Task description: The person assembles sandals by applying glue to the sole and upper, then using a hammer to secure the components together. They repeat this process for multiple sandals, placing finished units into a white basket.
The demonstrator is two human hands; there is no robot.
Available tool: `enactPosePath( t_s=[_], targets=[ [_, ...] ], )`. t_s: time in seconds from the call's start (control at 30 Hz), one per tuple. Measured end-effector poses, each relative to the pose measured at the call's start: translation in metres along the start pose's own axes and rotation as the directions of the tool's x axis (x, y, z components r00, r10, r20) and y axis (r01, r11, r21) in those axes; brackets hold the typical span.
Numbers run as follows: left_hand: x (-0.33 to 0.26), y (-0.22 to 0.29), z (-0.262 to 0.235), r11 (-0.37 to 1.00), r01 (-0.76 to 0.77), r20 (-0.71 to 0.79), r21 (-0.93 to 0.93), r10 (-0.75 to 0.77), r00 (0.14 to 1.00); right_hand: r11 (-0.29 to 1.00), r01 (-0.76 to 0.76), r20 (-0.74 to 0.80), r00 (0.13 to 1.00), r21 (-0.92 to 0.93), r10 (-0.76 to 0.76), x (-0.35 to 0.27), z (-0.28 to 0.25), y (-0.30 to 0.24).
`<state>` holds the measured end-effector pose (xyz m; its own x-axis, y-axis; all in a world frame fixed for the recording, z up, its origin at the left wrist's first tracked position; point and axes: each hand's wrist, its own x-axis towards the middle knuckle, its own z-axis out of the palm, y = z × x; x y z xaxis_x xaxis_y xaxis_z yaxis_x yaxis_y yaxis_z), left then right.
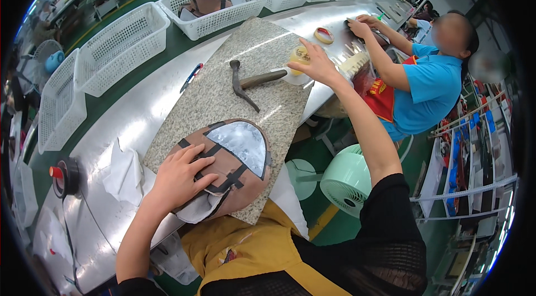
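My left hand lies with spread fingers on a brown fabric piece that looks like a bag part. The piece has dark trim, a rounded shiny silvery panel and a pale lining showing at its near edge. My right hand is stretched out to the far right, fingers apart, at a small yellowish container. Thumb and index finger are on either side of it; a firm grip is not visible. Between my hands a hammer with a dark head and wooden handle rests on a speckled stone slab.
White baskets line the far side of the metal table, one holding brown pieces. A tape roll and a pen lie near the slab. White cloth is left; a green fan and a co-worker in blue are right.
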<state>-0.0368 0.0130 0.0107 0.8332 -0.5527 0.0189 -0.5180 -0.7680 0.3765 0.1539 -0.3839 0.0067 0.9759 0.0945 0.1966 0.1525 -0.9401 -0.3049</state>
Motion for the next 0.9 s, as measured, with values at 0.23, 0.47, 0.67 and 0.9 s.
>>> enactPosePath(
  t_s=[0.23, 0.47, 0.67, 0.9],
  targets=[
    [-0.003, -0.006, 0.001, 0.997, -0.068, -0.093, -0.035, 0.065, 0.994, 0.853, 0.393, 0.289, 0.82, 0.344, -0.495, 0.044, -0.181, 0.124],
    [-0.074, 0.002, -0.03, 0.982, -0.146, -0.31, 0.117, 0.175, 0.935, 0.87, 0.071, 0.165, 0.971, 0.488, -0.172, -0.123, -0.071, -0.04],
    [-0.117, 0.007, -0.014, 0.981, -0.101, -0.227, 0.163, 0.137, 0.964, 0.875, 0.375, 0.136, 0.893, 0.305, -0.43, -0.163, -0.044, -0.138],
    [-0.096, -0.004, -0.002, 0.966, -0.197, -0.236, 0.166, 0.233, 0.944, 0.871, 0.079, 0.276, 0.931, 0.484, -0.238, -0.191, -0.046, -0.132]
  ],
)
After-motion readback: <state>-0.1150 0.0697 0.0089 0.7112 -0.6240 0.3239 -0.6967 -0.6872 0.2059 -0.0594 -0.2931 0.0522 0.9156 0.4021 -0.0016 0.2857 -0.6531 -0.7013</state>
